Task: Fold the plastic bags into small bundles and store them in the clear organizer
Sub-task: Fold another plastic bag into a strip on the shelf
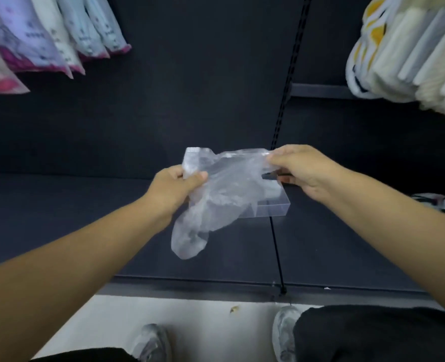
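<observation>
Pinching one upper corner of a clear plastic bag (224, 184), the left hand (175, 186) sits just left of the frame's centre, thumb pressed over the film against curled fingers. From there the bag stretches rightward, crumpled and not yet folded, and its loose lower end hangs down below the left hand. At its other upper corner the right hand (299, 171) grips it between thumb and fingertips, slightly higher in the frame. Behind and under the bag, a clear organizer (273, 202) rests on the dark shelf (59, 218), only its lower right corner showing plainly through the film; whether anything lies inside cannot be told. In the upper left of the frame hang pale packets (46, 43) with pink edges. A slotted black rail (292, 74) runs up right of centre. Folded white cloths (412, 61) fill the upper right. Along the bottom, two grey shoes (151, 343) stand on a white floor (164, 322).
</observation>
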